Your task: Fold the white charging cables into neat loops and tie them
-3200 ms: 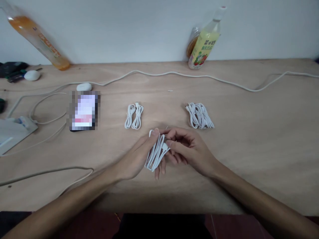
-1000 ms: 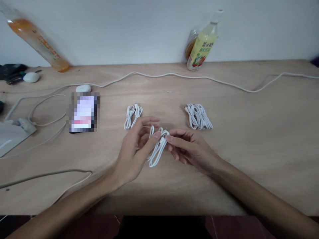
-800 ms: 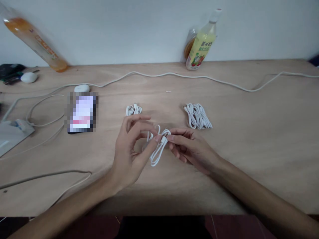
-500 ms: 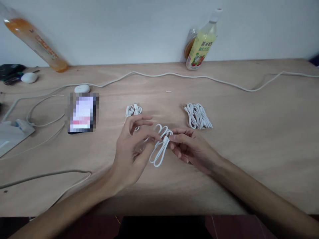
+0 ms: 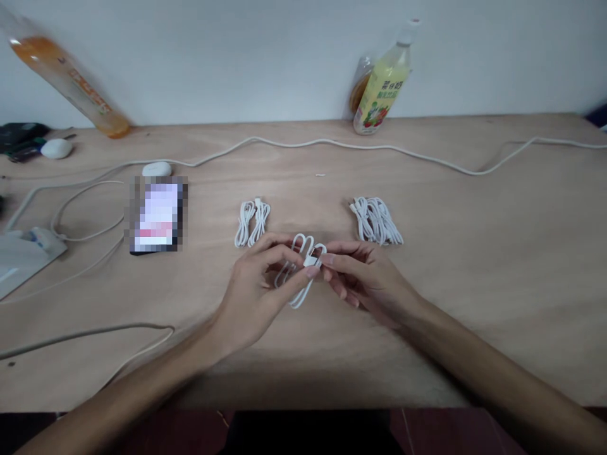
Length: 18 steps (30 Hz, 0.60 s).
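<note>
A looped white charging cable (image 5: 297, 299) is held above the table between both hands. My left hand (image 5: 258, 294) pinches its bundle near a white plug, thumb in front and fingers behind the loops. From the other side, my right hand (image 5: 367, 275) grips the bundle's right end between thumb and forefinger. Just beyond my left hand lie two coiled white cables (image 5: 253, 222) side by side. A thicker pile of coiled white cables (image 5: 378, 221) rests beyond my right hand.
A phone (image 5: 159, 215) with a blurred screen lies left, by a white earbud case (image 5: 157, 169). One long white cord (image 5: 322, 141) crosses the table's back. An orange drink bottle (image 5: 71, 85) and a yellow drink bottle (image 5: 384, 88) stand against the wall.
My left hand has come down and closed on the cable bundle, which has turned slightly and shifted left. The two coiled cables behind that hand are now fully uncovered. My right hand keeps its pinch.
</note>
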### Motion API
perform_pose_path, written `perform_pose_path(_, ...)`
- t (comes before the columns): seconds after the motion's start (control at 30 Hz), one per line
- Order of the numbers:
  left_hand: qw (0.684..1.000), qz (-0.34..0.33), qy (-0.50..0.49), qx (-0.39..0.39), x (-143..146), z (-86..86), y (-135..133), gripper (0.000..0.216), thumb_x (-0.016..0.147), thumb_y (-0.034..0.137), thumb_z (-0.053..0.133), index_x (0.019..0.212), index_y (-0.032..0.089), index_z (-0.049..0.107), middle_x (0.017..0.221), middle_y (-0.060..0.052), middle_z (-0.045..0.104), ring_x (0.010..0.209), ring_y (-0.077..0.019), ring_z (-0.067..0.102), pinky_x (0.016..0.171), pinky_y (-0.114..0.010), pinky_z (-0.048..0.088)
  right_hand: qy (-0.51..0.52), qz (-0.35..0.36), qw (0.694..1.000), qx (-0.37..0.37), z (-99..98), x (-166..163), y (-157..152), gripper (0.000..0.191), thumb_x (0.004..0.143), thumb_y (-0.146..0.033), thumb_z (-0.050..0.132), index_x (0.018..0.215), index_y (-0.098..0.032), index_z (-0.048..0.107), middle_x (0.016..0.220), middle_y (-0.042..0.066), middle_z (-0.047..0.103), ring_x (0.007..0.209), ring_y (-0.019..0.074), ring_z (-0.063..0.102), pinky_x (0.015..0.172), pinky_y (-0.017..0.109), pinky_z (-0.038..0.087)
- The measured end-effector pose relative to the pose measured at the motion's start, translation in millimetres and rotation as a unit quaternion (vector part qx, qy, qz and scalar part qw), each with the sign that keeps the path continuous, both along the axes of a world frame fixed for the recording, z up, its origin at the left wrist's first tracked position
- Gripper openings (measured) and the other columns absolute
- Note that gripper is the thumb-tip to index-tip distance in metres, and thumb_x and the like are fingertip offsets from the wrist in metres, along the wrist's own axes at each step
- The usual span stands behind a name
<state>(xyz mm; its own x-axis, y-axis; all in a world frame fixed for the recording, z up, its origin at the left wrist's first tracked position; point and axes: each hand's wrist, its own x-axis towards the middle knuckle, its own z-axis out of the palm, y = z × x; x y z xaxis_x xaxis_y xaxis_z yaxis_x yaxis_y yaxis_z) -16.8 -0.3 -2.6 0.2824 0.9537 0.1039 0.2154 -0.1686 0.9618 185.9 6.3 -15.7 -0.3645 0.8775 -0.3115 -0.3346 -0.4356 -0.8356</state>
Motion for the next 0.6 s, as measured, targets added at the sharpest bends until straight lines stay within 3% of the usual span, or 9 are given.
perform_pose_path(0.1, 0.994, -0.021, -0.076, -0.074, 0.3, 1.1, 2.9, 0.02, 0.098, 0.033, 0.078, 0.085, 0.018, 0.077, 0.115, -0.008, 0.072, 0.105, -0.0207, 0.069, 0.09, -0.032, 0.054, -0.017, -0.006, 0.999, 0.035, 0.9, -0.4, -0.4, 0.027, 0.085, -0.044, 0.091, 0.081, -0.02, 0.081, 0.067, -0.003, 0.071, 0.041, 0.0049, 0.053, 0.033, 0.016, 0.035)
perform_pose_path(0.27, 0.98, -0.048, -0.119, -0.151, -1.0, 3.1, 5.2, 0.023, 0.105, 0.038, 0.07, 0.095, 0.017, 0.072, 0.085, -0.003, 0.072, 0.076, -0.0151, 0.064, 0.071, -0.027, 0.05, -0.034, -0.002, 0.997, 0.073, -1.2, -0.6, -0.4, 0.03, 0.085, -0.046, 0.092, 0.084, -0.02, 0.079, 0.067, -0.003, 0.072, 0.044, 0.0063, 0.056, 0.035, 0.016, 0.037)
perform_pose_path(0.47, 0.968, 0.002, -0.17, -0.183, -1.0, -7.6, 4.6, 0.03, 0.105, 0.048, 0.071, 0.095, 0.019, 0.067, 0.092, -0.003, 0.074, 0.081, -0.0152, 0.068, 0.075, -0.027, 0.056, -0.058, 0.014, 0.994, 0.09, -1.1, 1.2, -0.1, 0.028, 0.085, -0.045, 0.091, 0.088, -0.02, 0.079, 0.063, -0.004, 0.067, 0.046, 0.0066, 0.052, 0.038, 0.018, 0.035)
perform_pose_path(0.6, 0.94, 0.026, -0.224, -0.258, 1.9, -7.3, 2.6, 0.029, 0.103, 0.048, 0.073, 0.1, 0.02, 0.066, 0.103, -0.006, 0.079, 0.089, -0.0199, 0.076, 0.082, -0.033, 0.065, -0.061, 0.009, 0.995, 0.079, 1.5, 0.9, -0.6, 0.031, 0.087, -0.049, 0.09, 0.084, -0.02, 0.078, 0.06, -0.005, 0.065, 0.044, 0.0058, 0.047, 0.038, 0.019, 0.033)
